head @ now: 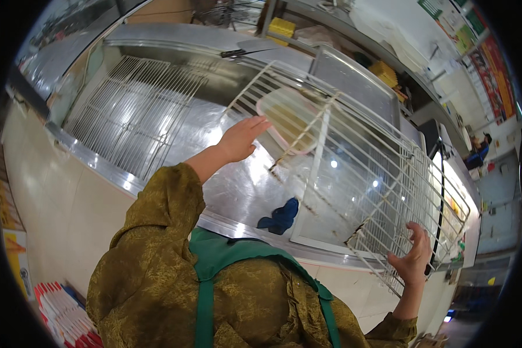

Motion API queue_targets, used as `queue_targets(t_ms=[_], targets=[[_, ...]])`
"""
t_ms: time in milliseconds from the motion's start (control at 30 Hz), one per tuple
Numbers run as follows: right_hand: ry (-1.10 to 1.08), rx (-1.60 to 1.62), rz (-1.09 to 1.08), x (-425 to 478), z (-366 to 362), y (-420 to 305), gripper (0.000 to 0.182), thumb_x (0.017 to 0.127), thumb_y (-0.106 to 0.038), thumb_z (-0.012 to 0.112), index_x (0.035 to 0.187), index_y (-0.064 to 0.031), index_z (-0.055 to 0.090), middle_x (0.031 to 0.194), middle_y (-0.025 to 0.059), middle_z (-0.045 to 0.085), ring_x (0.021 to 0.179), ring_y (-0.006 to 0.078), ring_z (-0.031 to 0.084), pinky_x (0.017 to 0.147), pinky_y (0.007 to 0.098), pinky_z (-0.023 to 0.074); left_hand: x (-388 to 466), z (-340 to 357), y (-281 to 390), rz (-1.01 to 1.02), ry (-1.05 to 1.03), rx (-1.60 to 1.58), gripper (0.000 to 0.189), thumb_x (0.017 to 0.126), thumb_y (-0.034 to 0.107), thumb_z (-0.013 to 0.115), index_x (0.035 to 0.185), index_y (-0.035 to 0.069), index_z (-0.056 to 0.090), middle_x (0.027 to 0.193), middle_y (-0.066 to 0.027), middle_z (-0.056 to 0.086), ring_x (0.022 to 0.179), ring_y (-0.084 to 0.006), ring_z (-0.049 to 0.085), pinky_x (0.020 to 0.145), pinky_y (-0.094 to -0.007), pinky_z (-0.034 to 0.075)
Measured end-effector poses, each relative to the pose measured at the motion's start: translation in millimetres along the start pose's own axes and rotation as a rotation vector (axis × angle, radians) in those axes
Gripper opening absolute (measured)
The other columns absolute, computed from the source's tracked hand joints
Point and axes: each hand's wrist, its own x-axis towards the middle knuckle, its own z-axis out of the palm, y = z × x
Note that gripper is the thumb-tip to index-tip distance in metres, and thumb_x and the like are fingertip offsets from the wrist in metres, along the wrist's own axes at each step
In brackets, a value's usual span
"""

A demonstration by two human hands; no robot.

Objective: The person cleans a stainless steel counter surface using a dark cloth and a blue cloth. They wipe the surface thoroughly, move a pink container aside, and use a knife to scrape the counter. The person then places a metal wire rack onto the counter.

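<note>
A large white wire rack (356, 143), with rust-brown patches along its wires, slants across the stainless-steel case before me. My left hand (243, 137) reaches over its left part with the fingers stretched out. The palm hides the wire beneath, so a grip there cannot be made out. Beside the rack's right end, my right hand (413, 252) has its fingers curved and spread from the thumb. Under the rack is a pink-rimmed basin (264, 104) of yellowish liquid. A crumpled dark blue cloth (280, 217) lies near the front edge, left of a white-framed glass panel (313, 182).
More wire racks (134, 108) lie in the case's left side. A black-handled knife (234, 53) rests on the back ledge, near a big metal tray (361, 82). Yellow blocks (281, 29) sit on a shelf behind. Another person (478, 152) is far off at right.
</note>
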Motion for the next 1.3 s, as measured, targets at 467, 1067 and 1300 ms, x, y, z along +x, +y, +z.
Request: queue_targets(t_ms=[467,1067,1300], targets=[[-0.138,0.054,-0.471,111.1,61.7,-130.8,0.071,0.044,-0.008,0.073,0.109,-0.0083,0.045,0.105,0.0134,0.054,0.092,0.0337,0.051,0.081,0.0435,0.0405,-167.5,-45.3,-122.4,-0.307,-0.019,0.182,0.078,0.064,0.008,0.066,0.133,0.01,0.032,0.125,-0.0114,0.041,0.114,-0.0301,0.04,0.104,-0.0473,0.025],[0.135,-0.073,-0.689,85.8,65.0,-159.1,0.07,0.047,-0.007,0.07,0.11,-0.0088,0.038,0.109,0.0199,0.05,0.092,0.0387,0.05,0.079,0.0481,0.04,-186.0,-85.9,-126.3,-0.374,0.492,0.108,0.046,0.062,0.011,0.074,0.104,0.012,0.056,0.106,-0.0058,0.052,0.104,-0.0249,0.049,0.098,-0.0475,0.033],[0.005,0.074,-0.456,64.3,62.7,-155.0,0.069,0.045,-0.006,0.072,0.106,-0.0073,0.04,0.107,0.0187,0.05,0.093,0.0356,0.051,0.076,0.0419,0.0425,-171.5,-114.8,-135.5,-0.309,0.349,0.034,0.056,0.061,0.012,0.075,0.112,0.014,0.054,0.108,-0.006,0.053,0.105,-0.0266,0.048,0.095,-0.0439,0.037]])
